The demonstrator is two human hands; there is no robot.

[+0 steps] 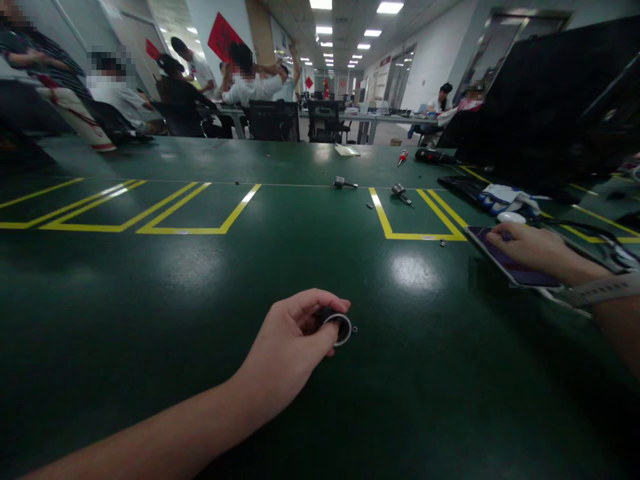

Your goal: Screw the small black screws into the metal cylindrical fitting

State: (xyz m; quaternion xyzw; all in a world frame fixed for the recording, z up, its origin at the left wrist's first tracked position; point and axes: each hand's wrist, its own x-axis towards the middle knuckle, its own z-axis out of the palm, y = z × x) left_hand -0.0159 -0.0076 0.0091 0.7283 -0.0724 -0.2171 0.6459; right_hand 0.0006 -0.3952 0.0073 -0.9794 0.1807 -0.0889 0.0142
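Note:
My left hand (295,347) reaches in over the green table and is closed on a short dark cylinder with a bright metal rim (344,331). The thumb presses into its open end, and the fingers wrap behind it. A tiny metal loop (355,329) shows just right of the rim; whether it is joined to the cylinder I cannot tell. Off to the right, my right hand (533,247) rests over a tablet-like device (525,272) with a purplish screen. Its fingers are curled together, with a small dark spot between them that I cannot make out.
Two metal parts with shafts (340,182) (400,192) lie beyond, near yellow tape (385,217). Small bits (443,243), a red-handled tool (403,157), blue-white gloves (510,200), a white mouse (511,218) and a dark monitor (560,100) are rightward. Several people sit or stand behind.

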